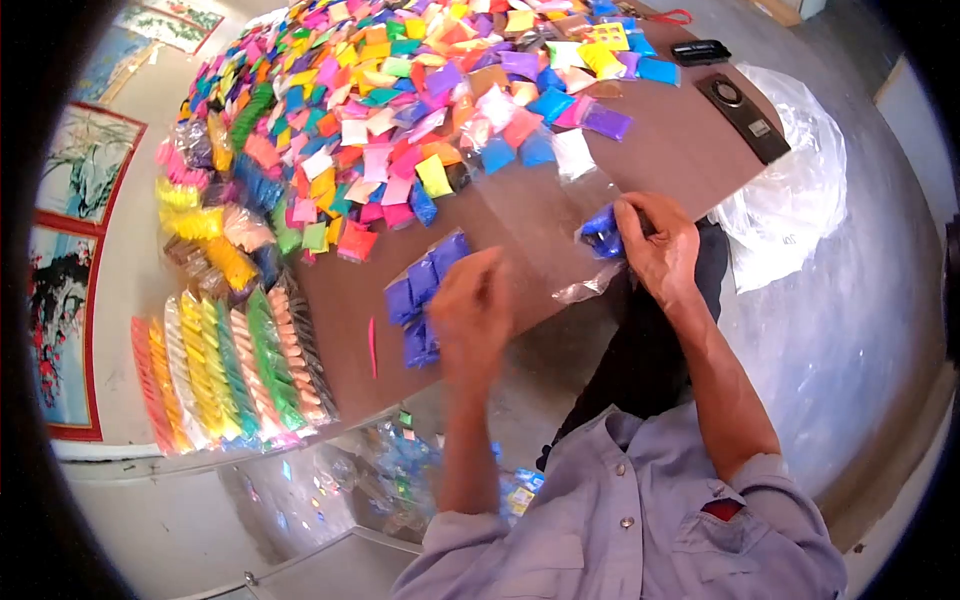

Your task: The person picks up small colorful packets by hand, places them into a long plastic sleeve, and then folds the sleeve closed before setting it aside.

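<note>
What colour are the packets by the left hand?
The packets are bluish purple: head view.

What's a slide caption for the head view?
Right hand holds blue packaging; left hand, blurred, is near blue packets, with a multicoloured heap beyond.

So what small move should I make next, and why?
Probably pick up one of the grouped blue packets with your left hand, if it's free: it's blurred but right by them, while your right hand already holds similar blue packaging.
</note>
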### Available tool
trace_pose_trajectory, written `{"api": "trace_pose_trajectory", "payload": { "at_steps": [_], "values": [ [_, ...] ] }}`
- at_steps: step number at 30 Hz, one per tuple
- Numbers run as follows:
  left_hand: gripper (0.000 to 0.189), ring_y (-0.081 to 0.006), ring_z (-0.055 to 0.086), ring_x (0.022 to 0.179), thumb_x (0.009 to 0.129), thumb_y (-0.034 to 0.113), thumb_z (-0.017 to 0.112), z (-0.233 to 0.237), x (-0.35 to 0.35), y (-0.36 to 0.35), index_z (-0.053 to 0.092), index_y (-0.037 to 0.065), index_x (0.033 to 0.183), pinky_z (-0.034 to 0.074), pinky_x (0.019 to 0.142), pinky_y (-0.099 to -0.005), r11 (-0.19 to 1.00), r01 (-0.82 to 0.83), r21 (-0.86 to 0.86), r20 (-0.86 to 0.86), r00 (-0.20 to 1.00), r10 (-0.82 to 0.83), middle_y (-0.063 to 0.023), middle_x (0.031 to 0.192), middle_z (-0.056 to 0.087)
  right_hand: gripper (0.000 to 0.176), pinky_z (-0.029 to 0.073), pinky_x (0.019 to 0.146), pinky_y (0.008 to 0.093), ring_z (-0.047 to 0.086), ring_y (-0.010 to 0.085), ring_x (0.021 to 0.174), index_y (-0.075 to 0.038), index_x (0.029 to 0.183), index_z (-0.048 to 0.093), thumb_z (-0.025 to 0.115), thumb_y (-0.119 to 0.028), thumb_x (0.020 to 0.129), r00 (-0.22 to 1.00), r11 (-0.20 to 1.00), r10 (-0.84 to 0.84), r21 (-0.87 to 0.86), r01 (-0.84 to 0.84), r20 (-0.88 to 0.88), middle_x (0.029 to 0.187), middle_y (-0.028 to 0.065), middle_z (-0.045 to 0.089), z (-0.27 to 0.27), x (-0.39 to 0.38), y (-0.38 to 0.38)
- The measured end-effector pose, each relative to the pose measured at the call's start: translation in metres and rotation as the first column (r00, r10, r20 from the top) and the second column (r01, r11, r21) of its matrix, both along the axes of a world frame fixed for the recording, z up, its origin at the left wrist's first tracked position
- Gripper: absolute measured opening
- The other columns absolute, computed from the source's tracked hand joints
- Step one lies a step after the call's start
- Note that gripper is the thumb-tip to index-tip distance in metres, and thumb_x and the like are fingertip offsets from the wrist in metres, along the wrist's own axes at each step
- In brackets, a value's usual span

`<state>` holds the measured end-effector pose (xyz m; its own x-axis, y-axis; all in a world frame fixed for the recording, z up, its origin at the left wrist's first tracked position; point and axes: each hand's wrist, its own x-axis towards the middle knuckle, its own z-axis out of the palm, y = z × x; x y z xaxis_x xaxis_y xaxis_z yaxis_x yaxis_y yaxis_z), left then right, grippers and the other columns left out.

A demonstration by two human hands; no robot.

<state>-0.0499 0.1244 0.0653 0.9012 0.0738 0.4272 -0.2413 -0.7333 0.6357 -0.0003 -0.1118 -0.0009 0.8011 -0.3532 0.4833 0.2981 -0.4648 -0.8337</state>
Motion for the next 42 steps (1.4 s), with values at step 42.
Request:
{"api": "trace_pose_trajectory", "payload": {
  "at_steps": [42],
  "values": [
    [0.014, -0.0092, 0.068, 0.071, 0.1, 0.006, 0.076, -0.021, 0.054, -0.044, 0.068, 0.003, 0.111, 0.053, 0.06, -0.0235, 0.814, -0.019, -0.581, -0.178, 0.978, -0.105, -0.0051, 0.091, 0.075, 0.014, 0.06, 0.077, 0.0426, 0.075, 0.0357, 0.087, -0.006, 0.099, 0.079, 0.078, -0.02, 0.095, 0.999, 1.0, 0.017, -0.011, -0.017, -0.033, 0.096, 0.0126, 0.077, -0.001, -0.001, -0.002]
  ]
}}
